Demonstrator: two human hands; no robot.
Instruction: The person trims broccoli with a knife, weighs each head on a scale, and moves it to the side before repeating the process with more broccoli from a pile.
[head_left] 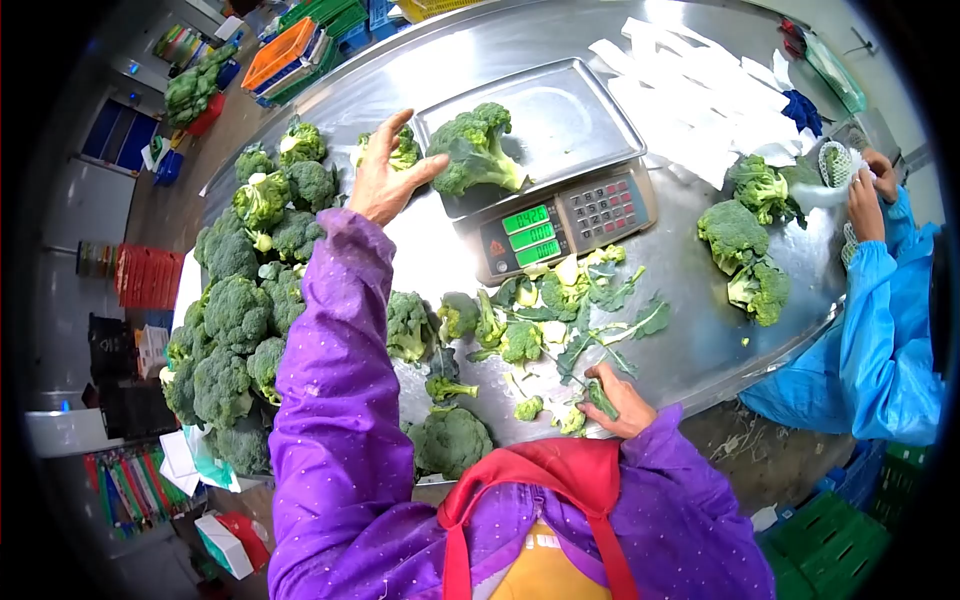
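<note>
On the tray of a digital scale (560,125) lies a broccoli head (472,150), its stem pointing right. My left hand (388,172) is beside it at the tray's left edge, fingers spread and holding nothing. Near the table's front edge, my right hand (620,402) has its fingers closed round a small green piece (601,400), perhaps a leaf or a tool; I cannot make out which. Cut leaves and florets (560,300) are strewn between the scale and my right hand. The scale's green display reads 0.426 in its top row.
A large broccoli pile (235,315) stands at the left. White strips (690,90) cover the back right. A co-worker in blue sleeves (868,300) handles white netting (838,165) at the right, beside several broccoli heads (735,235). Crates (280,55) stand beyond the table (690,350).
</note>
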